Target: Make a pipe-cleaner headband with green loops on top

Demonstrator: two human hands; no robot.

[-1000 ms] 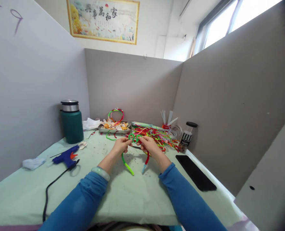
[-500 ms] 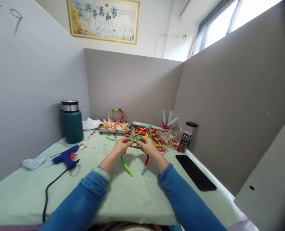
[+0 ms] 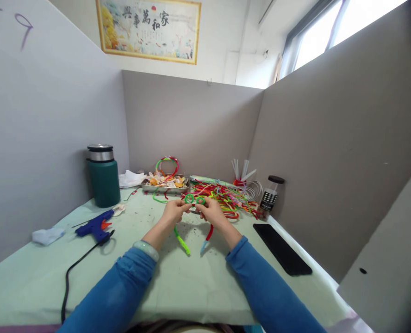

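Observation:
Between my hands, above the middle of the table, is a headband wrapped in pipe cleaners [image 3: 182,242], with two small green loops [image 3: 189,199] standing at its top. Its left end hangs down bright green; the right end is red with a pale blue tip. My left hand [image 3: 175,212] pinches it beside the left loop. At the other loop, the fingers of my right hand [image 3: 210,212] are closed on it too. Part of the band is hidden behind my fingers.
Beyond my hands lie a pile of coloured pipe cleaners [image 3: 226,194] and a metal tray [image 3: 164,189] of small pieces with a finished-looking hoop [image 3: 177,166]. A blue glue gun [image 3: 95,226], green flask [image 3: 103,182], jar [image 3: 269,199] and black phone-like slab [image 3: 282,249] stand or lie around.
The hanging ends of the headband have shifted slightly left, the right one most. The right loop has tilted and sits a little lower. Both hands keep their grip.

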